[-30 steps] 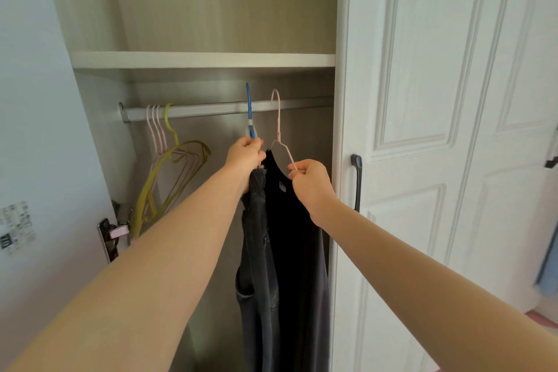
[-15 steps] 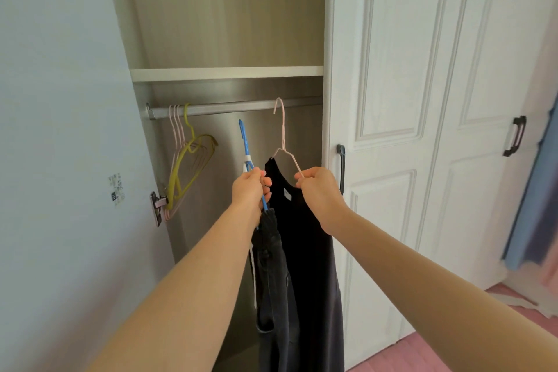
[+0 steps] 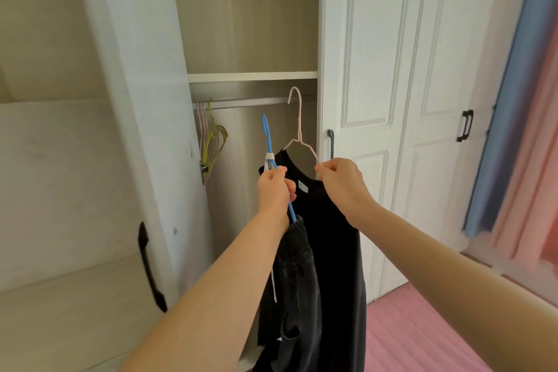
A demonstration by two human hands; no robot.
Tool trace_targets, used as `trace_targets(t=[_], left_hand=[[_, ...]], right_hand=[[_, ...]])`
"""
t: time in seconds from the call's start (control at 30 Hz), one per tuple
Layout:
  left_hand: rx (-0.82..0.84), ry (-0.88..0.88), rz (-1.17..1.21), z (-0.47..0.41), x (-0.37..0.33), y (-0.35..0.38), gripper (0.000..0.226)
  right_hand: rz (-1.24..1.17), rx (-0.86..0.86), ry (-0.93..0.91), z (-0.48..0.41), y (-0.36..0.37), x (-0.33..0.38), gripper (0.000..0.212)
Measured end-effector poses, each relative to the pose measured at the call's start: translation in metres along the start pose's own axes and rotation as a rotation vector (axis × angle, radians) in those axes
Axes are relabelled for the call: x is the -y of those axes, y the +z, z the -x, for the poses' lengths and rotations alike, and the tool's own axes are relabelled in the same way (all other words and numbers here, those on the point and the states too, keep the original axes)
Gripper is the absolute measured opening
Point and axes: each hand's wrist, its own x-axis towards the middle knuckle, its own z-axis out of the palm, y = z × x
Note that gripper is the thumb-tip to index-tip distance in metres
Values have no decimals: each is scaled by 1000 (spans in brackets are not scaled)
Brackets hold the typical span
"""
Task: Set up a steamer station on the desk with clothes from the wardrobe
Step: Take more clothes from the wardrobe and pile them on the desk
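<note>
Right now you are at the fetching step. Your left hand (image 3: 274, 187) is curled round the blue hanger (image 3: 267, 136), whose hook sits below the rail (image 3: 241, 103), with the dark grey trousers (image 3: 297, 281) draped from it. Your right hand (image 3: 341, 181) pinches the shoulder wire of the pink hanger (image 3: 299, 127) carrying the black top (image 3: 332, 251). I cannot tell whether the pink hook is clear of the rail. Next, I judge, you should lift it free and carry both garments to the tabletop, which is out of view.

Home bedroom: white panelled wardrobe (image 3: 377, 69), hanging rail (image 3: 241, 103) with hangers (image 3: 211, 142), curtains (image 3: 519, 100), pink floor (image 3: 422, 335).
</note>
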Motion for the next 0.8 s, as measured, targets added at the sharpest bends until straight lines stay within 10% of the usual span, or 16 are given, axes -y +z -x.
trace_targets(t=[0.8], left_hand=[[236,88,-24,303,-51,-63,17]], right_hand=[[-21,-89,109,283,-114,22,23]])
